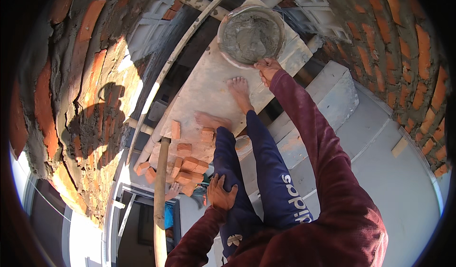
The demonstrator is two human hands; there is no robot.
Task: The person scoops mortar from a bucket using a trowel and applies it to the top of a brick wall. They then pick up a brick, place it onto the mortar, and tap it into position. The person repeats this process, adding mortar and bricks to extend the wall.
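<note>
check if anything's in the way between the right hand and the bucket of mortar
Nothing visible is: the right hand is right at the near rim of the bucket. The loose bricks lie well away, toward the lower left.

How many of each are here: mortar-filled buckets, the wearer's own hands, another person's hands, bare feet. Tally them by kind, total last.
Mortar-filled bucket: 1
Own hands: 2 (left hand, right hand)
Another person's hand: 1
Bare feet: 2 (left foot, right foot)
Total: 6
</note>
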